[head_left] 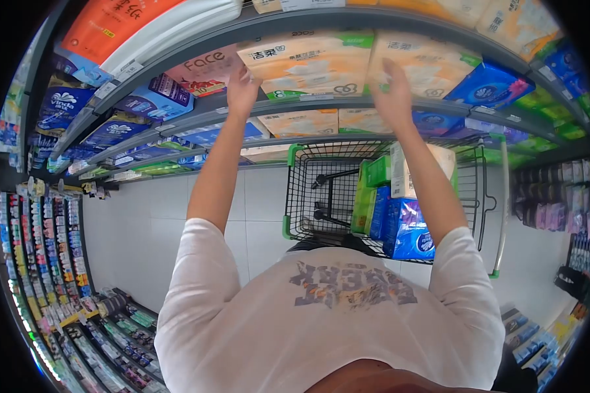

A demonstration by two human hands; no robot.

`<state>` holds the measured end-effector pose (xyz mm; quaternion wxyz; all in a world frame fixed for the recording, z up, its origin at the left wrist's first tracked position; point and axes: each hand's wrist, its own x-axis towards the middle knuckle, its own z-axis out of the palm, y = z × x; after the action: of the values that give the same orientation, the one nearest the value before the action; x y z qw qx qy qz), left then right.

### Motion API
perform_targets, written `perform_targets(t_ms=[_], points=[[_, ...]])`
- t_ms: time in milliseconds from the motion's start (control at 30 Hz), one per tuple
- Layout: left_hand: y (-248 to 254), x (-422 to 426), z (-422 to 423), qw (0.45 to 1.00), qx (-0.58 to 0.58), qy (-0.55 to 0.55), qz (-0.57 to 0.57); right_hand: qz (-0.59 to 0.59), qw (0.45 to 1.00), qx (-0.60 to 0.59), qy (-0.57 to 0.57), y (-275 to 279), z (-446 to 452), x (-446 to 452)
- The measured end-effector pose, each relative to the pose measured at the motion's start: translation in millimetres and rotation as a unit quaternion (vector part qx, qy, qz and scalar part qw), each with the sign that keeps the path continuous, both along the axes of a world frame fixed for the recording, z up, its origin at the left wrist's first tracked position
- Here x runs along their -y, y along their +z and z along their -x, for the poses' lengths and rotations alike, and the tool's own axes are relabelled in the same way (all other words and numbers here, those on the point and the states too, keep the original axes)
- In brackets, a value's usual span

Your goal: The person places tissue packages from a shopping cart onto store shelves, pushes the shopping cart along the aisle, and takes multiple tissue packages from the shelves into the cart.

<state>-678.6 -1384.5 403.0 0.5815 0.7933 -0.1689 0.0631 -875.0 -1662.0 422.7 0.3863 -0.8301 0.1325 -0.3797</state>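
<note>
A beige-and-orange pack of tissues with a green corner sits on the shelf between my two hands. My left hand is at its left edge, fingers slightly bent and apart; whether they press on the pack I cannot tell. Slightly blurred, my right hand is raised near the pack's right edge, fingers apart, in front of a second similar tissue pack. A pink pack marked "Face" lies just left of my left hand.
Below the shelf stands a black wire shopping cart with green corners, holding blue tissue packs, a green pack and a beige one. Blue packs fill the shelf's right part. More stocked shelves stand at left.
</note>
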Motion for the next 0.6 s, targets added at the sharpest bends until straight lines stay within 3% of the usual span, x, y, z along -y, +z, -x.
perform_targets(t_ms=[33,167,267,333,433,533,600], points=[[7.9,3.4,-12.6,0.996,-0.024,-0.067,0.058,-0.006,1.000,-0.005,-0.007,4.0,-18.4,-2.8],[38.6,15.2,-24.3,0.981,-0.125,-0.136,0.058,-0.059,0.997,-0.055,-0.011,1.4,-60.5,-3.0],[41.2,14.3,-26.3,0.975,-0.158,-0.154,0.030,0.053,0.994,-0.070,-0.064,0.2,-65.7,-14.7],[39.5,12.3,-26.8,0.969,-0.183,-0.153,0.070,-0.071,0.995,-0.062,-0.034,14.5,-61.2,-26.1],[48.9,-4.7,3.7,0.983,-0.123,-0.137,0.001,-0.099,0.991,-0.077,-0.049,24.8,-45.6,-44.2],[7.0,-15.4,17.6,0.994,-0.035,-0.079,0.072,-0.091,0.993,-0.031,-0.068,-12.0,-32.2,-33.5],[-0.5,-23.3,25.2,0.992,-0.066,-0.100,0.035,-0.125,0.989,-0.081,-0.022,-22.7,-22.5,-23.6]])
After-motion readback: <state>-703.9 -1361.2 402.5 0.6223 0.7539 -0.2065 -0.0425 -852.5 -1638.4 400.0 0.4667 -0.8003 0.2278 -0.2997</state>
